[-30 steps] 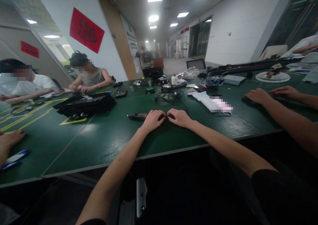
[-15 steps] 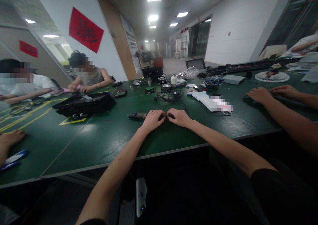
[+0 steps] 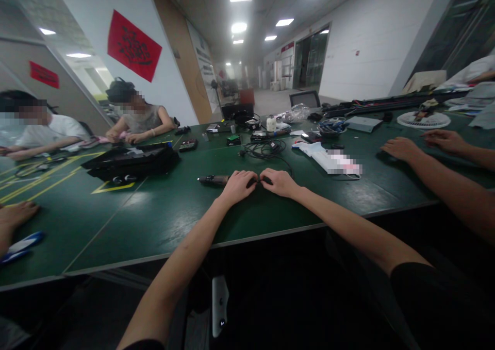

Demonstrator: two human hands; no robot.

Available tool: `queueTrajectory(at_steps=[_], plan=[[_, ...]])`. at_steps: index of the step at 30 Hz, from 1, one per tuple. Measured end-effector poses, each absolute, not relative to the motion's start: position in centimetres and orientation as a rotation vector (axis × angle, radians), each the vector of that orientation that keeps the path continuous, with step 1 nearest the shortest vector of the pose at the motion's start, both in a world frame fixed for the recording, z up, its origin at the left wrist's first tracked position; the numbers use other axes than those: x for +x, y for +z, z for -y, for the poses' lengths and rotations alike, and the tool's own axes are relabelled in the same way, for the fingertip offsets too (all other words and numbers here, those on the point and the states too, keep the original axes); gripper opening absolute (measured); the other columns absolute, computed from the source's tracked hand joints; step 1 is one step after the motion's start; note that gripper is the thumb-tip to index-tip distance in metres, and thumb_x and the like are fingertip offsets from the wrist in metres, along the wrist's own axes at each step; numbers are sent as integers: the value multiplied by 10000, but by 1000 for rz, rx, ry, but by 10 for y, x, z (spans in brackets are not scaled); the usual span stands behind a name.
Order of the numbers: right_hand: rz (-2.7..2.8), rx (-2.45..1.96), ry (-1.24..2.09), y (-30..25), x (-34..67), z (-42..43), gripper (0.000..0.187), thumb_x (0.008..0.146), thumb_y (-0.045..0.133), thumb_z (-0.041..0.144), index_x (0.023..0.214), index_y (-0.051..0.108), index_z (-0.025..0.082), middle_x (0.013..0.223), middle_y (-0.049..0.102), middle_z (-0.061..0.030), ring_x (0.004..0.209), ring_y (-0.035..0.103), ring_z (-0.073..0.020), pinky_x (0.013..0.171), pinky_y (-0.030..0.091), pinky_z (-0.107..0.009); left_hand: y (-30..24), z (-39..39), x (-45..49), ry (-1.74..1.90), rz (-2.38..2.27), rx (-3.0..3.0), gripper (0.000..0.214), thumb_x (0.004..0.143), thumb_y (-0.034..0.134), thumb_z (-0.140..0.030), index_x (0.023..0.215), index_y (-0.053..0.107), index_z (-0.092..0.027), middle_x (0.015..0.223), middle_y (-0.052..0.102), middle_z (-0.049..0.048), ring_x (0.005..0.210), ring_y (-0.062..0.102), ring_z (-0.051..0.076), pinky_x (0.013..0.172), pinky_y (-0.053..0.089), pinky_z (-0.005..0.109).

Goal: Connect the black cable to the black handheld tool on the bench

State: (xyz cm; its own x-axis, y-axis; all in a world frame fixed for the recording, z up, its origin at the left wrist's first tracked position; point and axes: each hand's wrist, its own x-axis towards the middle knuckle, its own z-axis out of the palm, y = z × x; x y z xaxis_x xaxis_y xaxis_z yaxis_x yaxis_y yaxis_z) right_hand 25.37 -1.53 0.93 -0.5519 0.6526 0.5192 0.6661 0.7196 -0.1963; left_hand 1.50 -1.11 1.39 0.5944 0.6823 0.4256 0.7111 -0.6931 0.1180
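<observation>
My left hand point(image 3: 240, 184) is closed over the rear part of a dark electric screwdriver point(image 3: 213, 179), which lies on the green tabletop with its metal tip pointing left. A dark end shows between thumb and fingers. Close beside it, my right hand point(image 3: 280, 182) pinches a small black piece point(image 3: 266, 180), apparently the end of a black cable point(image 3: 288, 165) that runs behind the hand. The fingertips of both hands nearly meet, and whether the two dark ends touch cannot be made out.
A coiled cable point(image 3: 263, 149) lies just beyond my hands. A white and blue packet point(image 3: 317, 156) rests to the right, near a co-worker's hands point(image 3: 402, 148). At left stand a black tray point(image 3: 131, 167) and blue-white pliers-like handles point(image 3: 25, 244). The table edge point(image 3: 266, 236) runs before me.
My hands have hardly moved. At the right, the co-worker's hands have shifted slightly, with the farther one lifting its fingers a little.
</observation>
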Motion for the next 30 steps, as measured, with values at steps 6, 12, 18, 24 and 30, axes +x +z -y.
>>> queueTrajectory(at_steps=[6,12,18,24,30], plan=[[2354,-994,-47,9,254,15,126,998,622,280,1116,651,244,1109,707,-34,890,658,-189,741,407,-278,14,11,15,-694,1197,-2745,186,972,623,-307,1156,626,-284,1162,743,40,1124,655,279,1001,430,457],[2360,-997,-58,9,254,15,118,1004,618,283,1110,654,244,1113,712,-35,863,651,-187,726,397,-279,15,12,15,-697,1225,-2726,135,994,613,-336,1112,624,-273,1122,745,38,1104,656,278,980,435,451],[2358,-998,-59,10,254,15,113,1007,616,282,1105,655,242,1106,711,-34,844,642,-184,719,388,-279,14,11,15,-695,1182,-2747,133,999,602,-294,1128,629,-275,1156,745,32,1111,656,264,980,429,445],[2357,-981,-52,8,254,14,119,1006,618,280,1113,650,239,1112,712,-38,879,654,-189,730,396,-280,12,10,14,-704,1180,-2732,160,988,633,-330,1136,634,-270,1155,744,38,1106,652,271,980,425,449],[2353,-971,-54,6,254,13,119,1007,615,279,1113,649,240,1115,715,-41,919,665,-198,741,407,-279,12,11,15,-694,1197,-2732,135,996,625,-336,1114,637,-270,1132,747,42,1097,655,276,969,428,450]])
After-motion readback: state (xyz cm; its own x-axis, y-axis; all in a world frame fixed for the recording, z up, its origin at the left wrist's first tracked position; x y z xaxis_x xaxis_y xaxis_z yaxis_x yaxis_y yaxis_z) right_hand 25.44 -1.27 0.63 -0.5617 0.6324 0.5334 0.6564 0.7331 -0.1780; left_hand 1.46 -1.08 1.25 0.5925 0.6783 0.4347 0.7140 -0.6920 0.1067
